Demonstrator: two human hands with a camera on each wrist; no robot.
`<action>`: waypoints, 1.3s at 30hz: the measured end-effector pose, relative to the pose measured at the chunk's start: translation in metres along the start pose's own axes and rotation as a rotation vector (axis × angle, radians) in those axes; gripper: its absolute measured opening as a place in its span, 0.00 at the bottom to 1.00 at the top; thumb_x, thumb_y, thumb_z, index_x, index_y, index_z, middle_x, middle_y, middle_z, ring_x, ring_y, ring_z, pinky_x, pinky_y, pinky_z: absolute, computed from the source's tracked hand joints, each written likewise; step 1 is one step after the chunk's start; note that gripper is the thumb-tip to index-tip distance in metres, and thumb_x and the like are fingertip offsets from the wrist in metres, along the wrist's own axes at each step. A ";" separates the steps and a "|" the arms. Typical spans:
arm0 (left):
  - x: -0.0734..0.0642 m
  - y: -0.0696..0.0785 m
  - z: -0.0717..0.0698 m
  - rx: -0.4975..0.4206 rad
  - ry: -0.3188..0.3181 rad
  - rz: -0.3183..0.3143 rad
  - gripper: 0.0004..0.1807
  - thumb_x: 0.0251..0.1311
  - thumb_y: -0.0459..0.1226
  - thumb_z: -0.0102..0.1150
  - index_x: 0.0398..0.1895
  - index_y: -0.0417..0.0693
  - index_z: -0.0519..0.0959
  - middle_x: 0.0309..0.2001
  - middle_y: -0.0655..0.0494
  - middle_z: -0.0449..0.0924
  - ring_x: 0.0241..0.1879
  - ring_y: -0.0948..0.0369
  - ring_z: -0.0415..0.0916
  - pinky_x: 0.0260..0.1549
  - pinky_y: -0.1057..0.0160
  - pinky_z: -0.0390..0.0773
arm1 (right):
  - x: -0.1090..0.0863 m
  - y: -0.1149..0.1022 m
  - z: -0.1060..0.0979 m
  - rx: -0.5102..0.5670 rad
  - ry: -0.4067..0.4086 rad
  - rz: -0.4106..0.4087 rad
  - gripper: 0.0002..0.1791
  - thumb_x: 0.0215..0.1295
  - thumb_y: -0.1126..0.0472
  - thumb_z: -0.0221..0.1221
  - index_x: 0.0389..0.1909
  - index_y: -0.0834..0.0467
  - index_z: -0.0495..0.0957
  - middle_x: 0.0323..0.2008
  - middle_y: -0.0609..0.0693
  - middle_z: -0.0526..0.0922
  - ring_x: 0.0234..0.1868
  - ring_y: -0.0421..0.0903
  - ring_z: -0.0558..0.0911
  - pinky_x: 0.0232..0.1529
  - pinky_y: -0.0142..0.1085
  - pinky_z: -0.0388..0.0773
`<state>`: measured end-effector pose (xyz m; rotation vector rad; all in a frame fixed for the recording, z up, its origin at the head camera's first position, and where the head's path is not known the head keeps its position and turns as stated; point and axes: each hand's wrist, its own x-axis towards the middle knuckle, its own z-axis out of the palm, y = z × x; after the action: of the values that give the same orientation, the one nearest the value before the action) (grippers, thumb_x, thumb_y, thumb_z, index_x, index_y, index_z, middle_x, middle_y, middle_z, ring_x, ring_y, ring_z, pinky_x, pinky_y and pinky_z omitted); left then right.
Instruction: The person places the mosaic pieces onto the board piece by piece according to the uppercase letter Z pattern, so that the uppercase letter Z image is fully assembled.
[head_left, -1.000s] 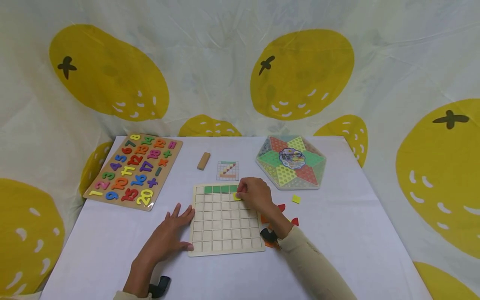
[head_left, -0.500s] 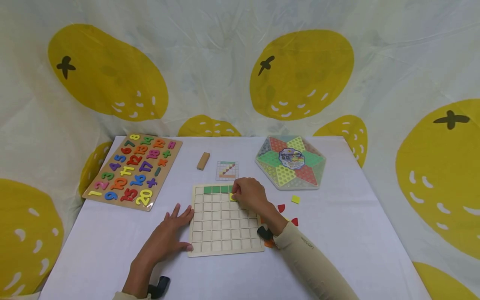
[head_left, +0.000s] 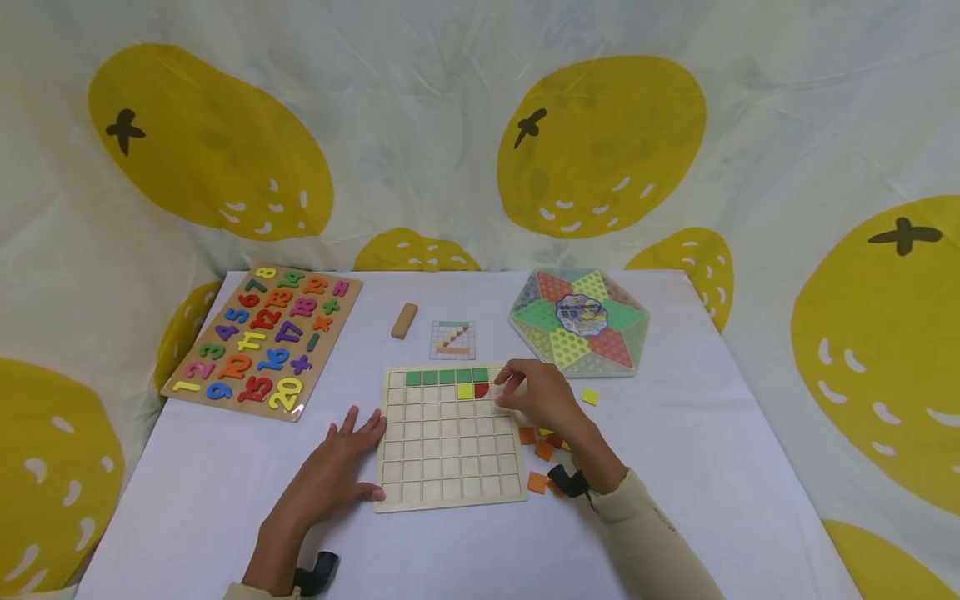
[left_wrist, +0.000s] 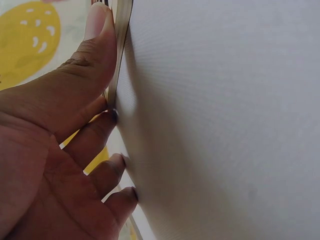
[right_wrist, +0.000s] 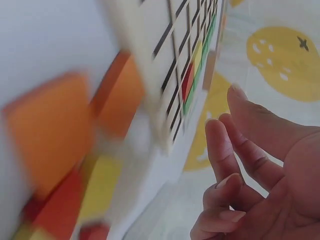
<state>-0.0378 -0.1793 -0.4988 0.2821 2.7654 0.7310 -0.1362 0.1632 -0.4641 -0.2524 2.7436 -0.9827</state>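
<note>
A wooden grid board [head_left: 431, 452] lies on the white table, with several green square tiles [head_left: 447, 377] in its top row. Below them sit a yellow square tile [head_left: 466, 391] and, just to its right, a red quarter-round tile [head_left: 482, 391]. My right hand [head_left: 542, 396] hovers over the board's upper right; the right wrist view shows nothing between thumb and fingers. My left hand [head_left: 337, 457] rests at the board's left edge, fingers spread, its thumb [left_wrist: 102, 45] touching the edge.
Loose orange tiles [head_left: 537, 482], red and yellow ones lie right of the board, partly under my right wrist. A lone yellow tile [head_left: 590, 397] lies farther right. Behind are a pattern card [head_left: 453, 340], a wooden block [head_left: 405, 321], a number board [head_left: 262, 342] and a hexagonal game board [head_left: 581, 322].
My right hand has let go of the yellow tile and moved right, uncovering it and the red quarter-round tile. My left hand stays at the board's edge.
</note>
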 end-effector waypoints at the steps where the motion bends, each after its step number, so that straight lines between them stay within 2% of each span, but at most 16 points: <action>1: 0.000 0.000 0.000 -0.002 0.000 0.000 0.61 0.38 0.47 0.89 0.80 0.50 0.66 0.81 0.52 0.61 0.86 0.40 0.44 0.79 0.34 0.51 | -0.003 0.004 -0.003 0.004 0.003 0.014 0.12 0.60 0.58 0.78 0.43 0.49 0.88 0.31 0.43 0.86 0.38 0.45 0.80 0.37 0.37 0.73; 9: 0.000 -0.002 0.001 0.002 -0.004 0.007 0.61 0.38 0.48 0.89 0.80 0.50 0.67 0.81 0.52 0.61 0.85 0.38 0.44 0.78 0.32 0.51 | -0.021 0.039 -0.027 0.028 0.020 0.132 0.13 0.61 0.61 0.76 0.47 0.52 0.89 0.36 0.48 0.86 0.31 0.48 0.77 0.29 0.36 0.74; 11: 0.001 -0.002 0.001 0.000 -0.002 0.010 0.62 0.38 0.48 0.89 0.80 0.50 0.67 0.81 0.51 0.61 0.85 0.38 0.44 0.78 0.32 0.51 | -0.024 0.047 -0.032 0.023 0.017 0.167 0.13 0.61 0.61 0.76 0.47 0.53 0.89 0.38 0.49 0.86 0.33 0.49 0.78 0.31 0.36 0.74; 16: 0.001 -0.003 0.000 -0.005 -0.006 0.012 0.62 0.38 0.48 0.89 0.80 0.50 0.67 0.81 0.51 0.61 0.85 0.38 0.44 0.78 0.32 0.51 | -0.032 0.065 -0.037 -0.021 -0.004 0.224 0.15 0.59 0.60 0.78 0.46 0.52 0.89 0.41 0.49 0.87 0.44 0.49 0.79 0.42 0.38 0.74; 21: 0.000 -0.004 -0.002 -0.001 0.000 0.016 0.61 0.38 0.47 0.89 0.80 0.50 0.67 0.81 0.51 0.61 0.85 0.39 0.44 0.79 0.32 0.51 | -0.031 0.074 -0.034 -0.057 -0.011 0.196 0.14 0.58 0.59 0.79 0.44 0.52 0.88 0.39 0.50 0.85 0.44 0.48 0.78 0.43 0.39 0.74; 27: 0.001 -0.006 0.001 0.002 -0.007 0.011 0.62 0.38 0.47 0.89 0.81 0.51 0.66 0.81 0.52 0.61 0.86 0.39 0.43 0.79 0.33 0.51 | -0.027 0.075 -0.025 -0.095 -0.017 0.210 0.12 0.57 0.58 0.80 0.36 0.50 0.85 0.34 0.48 0.81 0.39 0.48 0.76 0.37 0.38 0.71; 33: 0.001 -0.004 0.002 0.001 -0.004 0.010 0.62 0.38 0.47 0.89 0.81 0.51 0.66 0.81 0.53 0.61 0.86 0.40 0.43 0.79 0.34 0.51 | -0.021 0.072 -0.025 -0.084 0.006 0.198 0.13 0.58 0.56 0.79 0.32 0.51 0.82 0.28 0.49 0.80 0.32 0.47 0.77 0.32 0.37 0.72; 39: 0.001 -0.004 0.002 -0.002 0.003 0.018 0.62 0.38 0.47 0.89 0.80 0.50 0.66 0.81 0.52 0.61 0.86 0.40 0.44 0.79 0.33 0.51 | -0.014 0.052 -0.029 -0.052 0.072 0.093 0.12 0.58 0.57 0.79 0.30 0.51 0.83 0.28 0.47 0.82 0.34 0.47 0.77 0.35 0.37 0.71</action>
<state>-0.0382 -0.1818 -0.5025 0.3057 2.7679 0.7384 -0.1350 0.2241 -0.4737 -0.0985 2.8196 -0.9146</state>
